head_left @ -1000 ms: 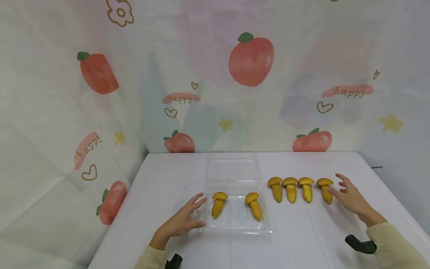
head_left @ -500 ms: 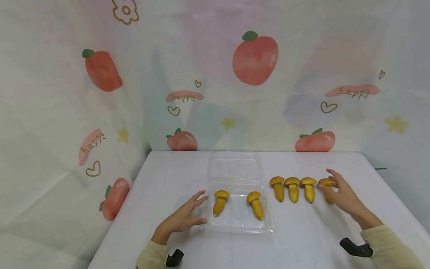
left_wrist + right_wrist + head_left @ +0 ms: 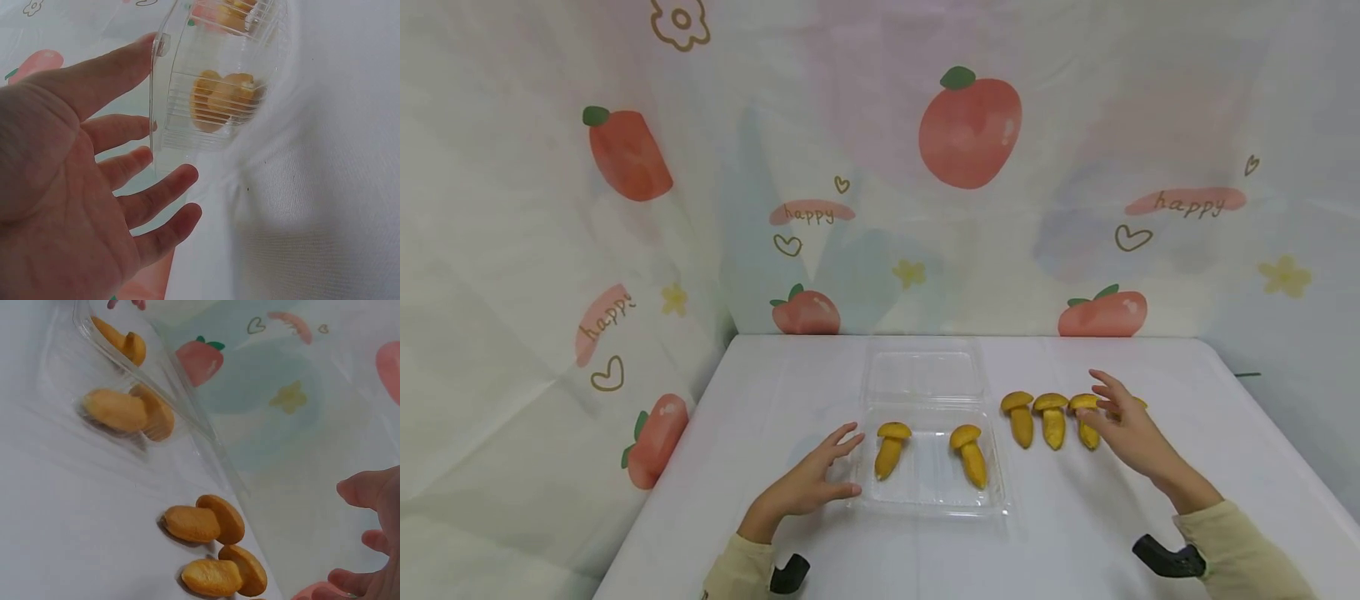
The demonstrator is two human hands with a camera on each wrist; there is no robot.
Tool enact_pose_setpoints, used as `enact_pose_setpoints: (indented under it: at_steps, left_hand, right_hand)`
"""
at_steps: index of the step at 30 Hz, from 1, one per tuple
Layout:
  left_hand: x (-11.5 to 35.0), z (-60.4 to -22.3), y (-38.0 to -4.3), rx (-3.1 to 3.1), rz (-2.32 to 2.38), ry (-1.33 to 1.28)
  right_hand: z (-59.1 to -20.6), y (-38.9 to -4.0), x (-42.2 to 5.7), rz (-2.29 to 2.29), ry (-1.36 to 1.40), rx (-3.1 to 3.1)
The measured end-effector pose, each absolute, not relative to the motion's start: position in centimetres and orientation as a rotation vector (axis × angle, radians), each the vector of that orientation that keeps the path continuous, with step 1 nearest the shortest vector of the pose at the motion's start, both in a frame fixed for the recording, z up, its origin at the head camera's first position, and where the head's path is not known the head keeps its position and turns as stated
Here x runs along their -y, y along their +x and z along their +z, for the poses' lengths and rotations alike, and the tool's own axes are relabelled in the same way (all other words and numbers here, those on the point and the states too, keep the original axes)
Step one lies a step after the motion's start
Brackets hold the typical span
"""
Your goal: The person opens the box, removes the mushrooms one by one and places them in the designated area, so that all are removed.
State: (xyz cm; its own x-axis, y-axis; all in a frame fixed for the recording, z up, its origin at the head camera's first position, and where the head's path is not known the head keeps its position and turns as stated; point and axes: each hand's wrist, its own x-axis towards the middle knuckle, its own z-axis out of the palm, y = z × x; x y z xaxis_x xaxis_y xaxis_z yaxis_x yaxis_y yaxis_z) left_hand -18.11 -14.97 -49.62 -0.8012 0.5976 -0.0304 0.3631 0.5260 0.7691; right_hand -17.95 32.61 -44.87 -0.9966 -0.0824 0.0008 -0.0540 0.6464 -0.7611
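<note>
Both hands hold nothing. In the head view, the relaxed left hand (image 3: 808, 487) spreads beside the hinged clear plastic box (image 3: 928, 475), which carries two domed yellow mushrooms (image 3: 889, 450); the right hand (image 3: 1127, 433) has shifted leftward, now overlapping the last two of four loose yellow mushrooms (image 3: 1020, 421). Left wrist view: the left hand appears to touch the box's rim; light steadying should suffice. Right wrist view: fingers spread; pinching just one mushroom, clear of neighbours, seems best.

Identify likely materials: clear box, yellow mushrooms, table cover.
Clear box: likely thin glossy plastic; see-through, ribbed walls catch highlights.
Yellow mushrooms: satin, maybe foam or plastic, given smooth, near-uniform color; real ones not ruled out.
Table cover: probably matte cloth; fine ribbed texture up close.
</note>
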Motion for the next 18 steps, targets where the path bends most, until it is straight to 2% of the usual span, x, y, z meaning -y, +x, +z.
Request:
enact_pose_setpoints:
  at_steps: [18]
  left_hand:
    - [14.9,-49.8,-18.2,-2.474,1.156,0.787]
  right_hand:
    - [-45.2,-16.7,-26.9,-1.497,-0.276,-2.716]
